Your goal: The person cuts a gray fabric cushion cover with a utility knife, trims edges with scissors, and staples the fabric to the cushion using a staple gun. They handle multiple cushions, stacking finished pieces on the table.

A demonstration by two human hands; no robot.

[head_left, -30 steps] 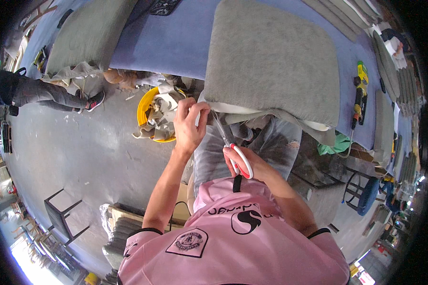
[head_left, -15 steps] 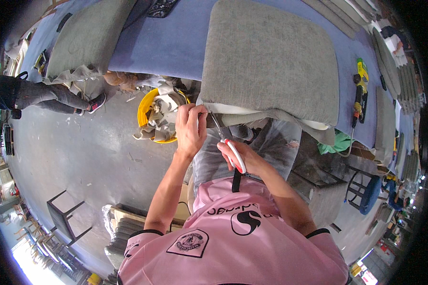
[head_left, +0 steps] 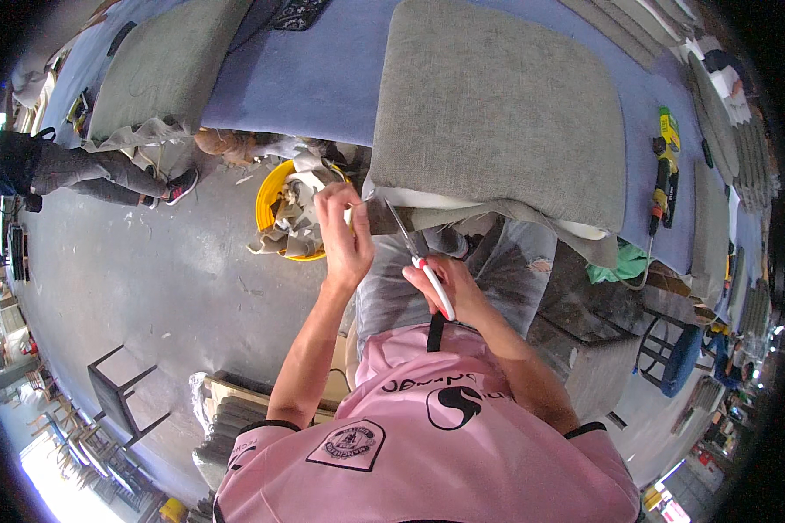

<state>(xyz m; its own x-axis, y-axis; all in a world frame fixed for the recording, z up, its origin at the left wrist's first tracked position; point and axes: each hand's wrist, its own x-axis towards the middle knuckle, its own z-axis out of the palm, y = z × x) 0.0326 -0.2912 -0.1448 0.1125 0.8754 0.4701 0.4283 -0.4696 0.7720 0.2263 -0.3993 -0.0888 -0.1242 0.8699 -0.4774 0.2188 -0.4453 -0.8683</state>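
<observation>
Scissors in the right hand, tips at the cushion's near left corner

The scissors [head_left: 420,261] lie in front of the person, below the near edge of a grey cushion [head_left: 497,113]. Their long axis slants from handles at lower right to tips at upper left, toward the cushion's near left corner. The right hand [head_left: 458,292] has its fingers closed around the handles; the blades show as one narrow line, so whether they are parted cannot be told.

The left hand [head_left: 347,248] is nearer that corner, just left of the blade tips, its fingers curled. Whether they pinch cloth there cannot be made out. From the left fingers, the blades lie to the right and the cushion up and to the right.

Along the cushion's near side, white padding [head_left: 419,200] shows above a loose fabric flap [head_left: 497,212]. The cushion rests on a blue-covered table [head_left: 296,96], its near part reaching out over the person's thighs.

Beyond the left hand, a yellow bucket [head_left: 266,196] of fabric scraps [head_left: 279,240] stands on the floor. A yellow-and-black tool [head_left: 667,166] lies right of the cushion; a second grey cushion [head_left: 161,70] is at far left, near another person's legs [head_left: 96,173].
</observation>
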